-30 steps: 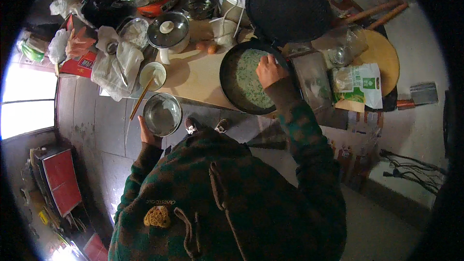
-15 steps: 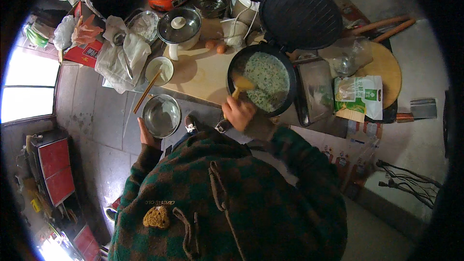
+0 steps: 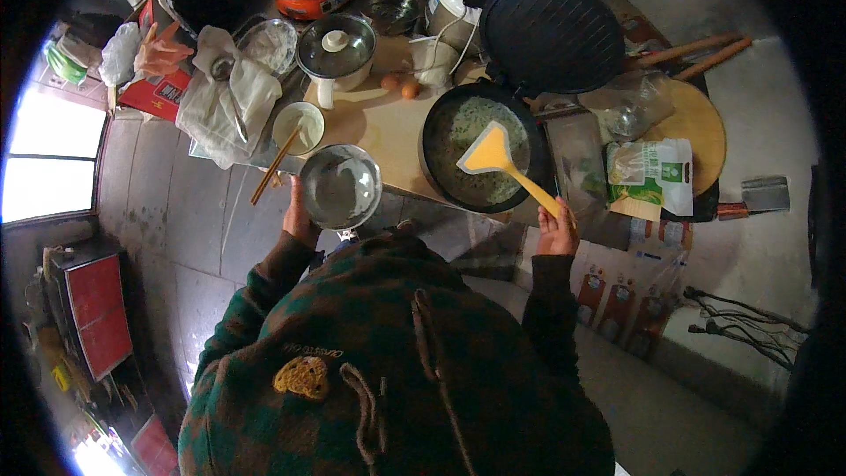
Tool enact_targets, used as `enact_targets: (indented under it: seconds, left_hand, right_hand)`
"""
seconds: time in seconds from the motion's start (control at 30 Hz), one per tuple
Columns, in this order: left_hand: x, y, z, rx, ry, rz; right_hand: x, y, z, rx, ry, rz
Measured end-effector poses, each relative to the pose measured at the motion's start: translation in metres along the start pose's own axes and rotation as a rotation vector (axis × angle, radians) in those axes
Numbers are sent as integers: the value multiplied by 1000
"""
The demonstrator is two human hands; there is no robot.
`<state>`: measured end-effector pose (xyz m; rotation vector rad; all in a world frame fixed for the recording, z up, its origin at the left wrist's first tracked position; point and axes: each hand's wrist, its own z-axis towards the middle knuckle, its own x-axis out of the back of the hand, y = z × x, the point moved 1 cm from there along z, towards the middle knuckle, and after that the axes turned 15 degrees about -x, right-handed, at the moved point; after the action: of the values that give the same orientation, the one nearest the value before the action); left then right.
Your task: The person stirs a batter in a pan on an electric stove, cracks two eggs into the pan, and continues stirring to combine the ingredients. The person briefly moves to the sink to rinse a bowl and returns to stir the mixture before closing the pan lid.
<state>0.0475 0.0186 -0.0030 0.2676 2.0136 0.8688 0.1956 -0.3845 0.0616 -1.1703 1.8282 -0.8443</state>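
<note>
My left hand (image 3: 302, 211) grips a shiny metal mixing bowl (image 3: 340, 187) by its left side; a thin whitish film coats the inside. My right hand (image 3: 557, 227) is closed on the handle of a yellow spatula (image 3: 490, 152), whose flat blade hangs over a round black electric griddle (image 3: 432, 172). Pale batter flecked with green (image 3: 474, 115) covers the griddle's cooking surface, partly hidden by the blade. The griddle's ridged lid (image 3: 553, 33) stands raised behind it. Left of the griddle, a small white bowl (image 3: 308, 123) has wooden chopsticks (image 3: 275, 167) resting across its rim.
On the wooden board (image 3: 370, 128) lie two brown eggs (image 3: 410, 89) beside a glass-lidded white pot (image 3: 345, 75). To the right are a clear plastic container (image 3: 577, 154), a green-and-white food packet (image 3: 648, 172), a round wooden board (image 3: 709, 137) and a cleaver (image 3: 765, 195).
My right hand has moved right, from above the batter to beyond the griddle's front edge, with the spatula blade now raised. My left hand has brought the metal bowl rightward, closer to the griddle.
</note>
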Motion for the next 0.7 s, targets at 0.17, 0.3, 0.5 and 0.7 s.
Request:
enact_targets:
  seconds: [0.17, 0.3, 0.5, 0.7]
  left_hand:
    - [-47, 2, -3, 143, -158, 7]
    - [-78, 7, -10, 203, -313, 38]
    - [-93, 14, -23, 196, -278, -46]
    - [-50, 32, -32, 50, -86, -73]
  right_hand:
    - [31, 37, 5, -180, -151, 249]
    - [-16, 92, 10, -378, -481, 294]
    - [-112, 174, 10, -695, -875, 50]
    - [-144, 190, 36, -864, -1361, -511]
